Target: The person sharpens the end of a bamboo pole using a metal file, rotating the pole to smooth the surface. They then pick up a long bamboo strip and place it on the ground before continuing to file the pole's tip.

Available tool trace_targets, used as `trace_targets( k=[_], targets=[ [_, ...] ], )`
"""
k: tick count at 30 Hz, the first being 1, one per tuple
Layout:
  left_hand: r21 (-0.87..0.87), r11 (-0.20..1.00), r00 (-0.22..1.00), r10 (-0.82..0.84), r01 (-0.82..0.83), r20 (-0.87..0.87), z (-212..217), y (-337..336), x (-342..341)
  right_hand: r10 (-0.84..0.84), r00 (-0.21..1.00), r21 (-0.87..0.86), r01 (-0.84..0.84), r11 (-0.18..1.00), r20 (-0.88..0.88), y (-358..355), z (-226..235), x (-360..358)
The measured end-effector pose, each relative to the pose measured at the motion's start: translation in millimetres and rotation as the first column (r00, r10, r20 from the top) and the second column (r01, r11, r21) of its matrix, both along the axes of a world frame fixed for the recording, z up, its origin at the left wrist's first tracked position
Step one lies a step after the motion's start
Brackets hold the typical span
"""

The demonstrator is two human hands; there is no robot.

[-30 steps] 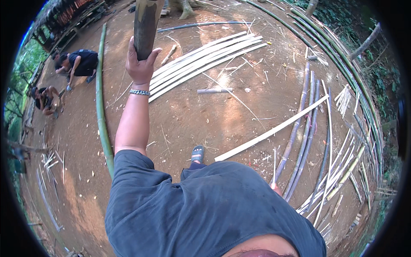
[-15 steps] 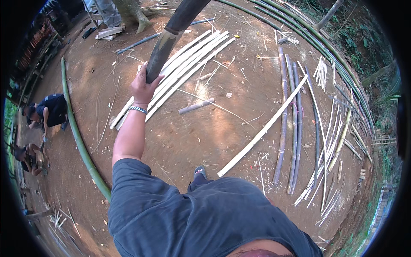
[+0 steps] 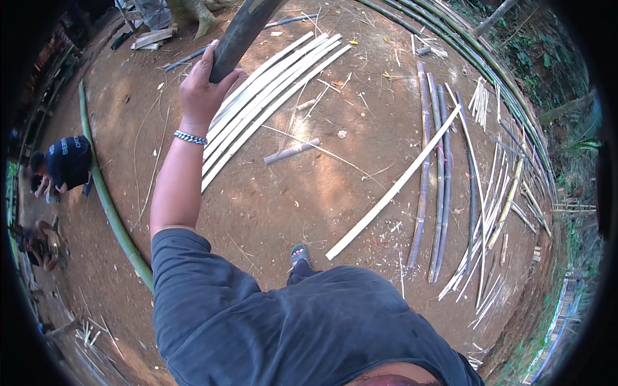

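My left hand [image 3: 201, 91] is raised in front of me, its arm stretched out. Its fingers wrap round the lower end of a thick, dark bamboo pole [image 3: 243, 40]. The pole slants up and to the right, past the top edge of the view, so its other end is hidden. Beneath and beside the hand, several pale split bamboo strips [image 3: 273, 96] lie side by side on the ground. My right hand does not show anywhere.
A long green bamboo pole [image 3: 109, 193] lies on the left, with two people [image 3: 67, 157] crouching beyond it. A short bamboo piece [image 3: 291, 152] lies ahead. To the right are a pale strip [image 3: 393, 190], dark poles [image 3: 440, 193] and thin slats [image 3: 492, 212]. Long green poles [image 3: 476, 58] curve behind.
My left hand and the bamboo pole have moved up and slightly left in the view. My sandalled foot shows more fully. One crouching person has shifted posture.
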State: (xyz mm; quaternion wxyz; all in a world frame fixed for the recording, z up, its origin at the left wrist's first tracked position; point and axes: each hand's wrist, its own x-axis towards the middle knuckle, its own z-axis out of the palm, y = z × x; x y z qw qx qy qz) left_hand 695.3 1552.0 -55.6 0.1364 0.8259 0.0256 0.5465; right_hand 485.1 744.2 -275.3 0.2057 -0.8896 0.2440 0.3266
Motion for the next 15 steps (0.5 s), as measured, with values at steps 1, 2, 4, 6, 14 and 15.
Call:
trace_targets(
  k=[1, 2, 4, 6, 14, 15],
  targets=[
    [0.011, 0.999, 0.999, 0.030, -0.030, -0.013, -4.6, 7.3, 3.0, -0.001, 1.000, 0.004, 0.001, 1.000, -0.002, 1.7, -0.2, 1.9],
    [0.022, 0.998, 0.998, 0.060, -0.059, -0.027, -11.4, 14.3, 5.1, 0.001, 1.000, 0.005, -0.001, 1.000, -0.003, 3.9, 0.3, 4.3],
    [-0.038, 0.992, 0.983, 0.112, -0.119, -0.144, -38.5, 28.4, 8.8, 0.005, 1.000, 0.005, -0.005, 1.000, -0.004, 8.3, 3.4, 10.3],
    [-0.070, 0.984, 0.961, 0.145, -0.166, -0.235, -69.0, 40.5, 11.3, 0.012, 1.000, 0.006, -0.012, 1.000, -0.004, 14.6, 8.8, 16.9],
    [-0.257, 0.920, 0.905, 0.182, -0.295, -0.384, -118.7, 50.7, 13.3, 0.133, 0.991, 0.073, -0.133, 0.988, -0.001, 70.8, 50.7, 38.5],
    [-0.161, 0.945, 0.916, 0.220, -0.286, -0.336, -120.2, 51.9, 14.7, 0.119, 0.993, 0.065, -0.118, 0.991, -0.016, 75.4, 52.8, 38.3]
  ],
)
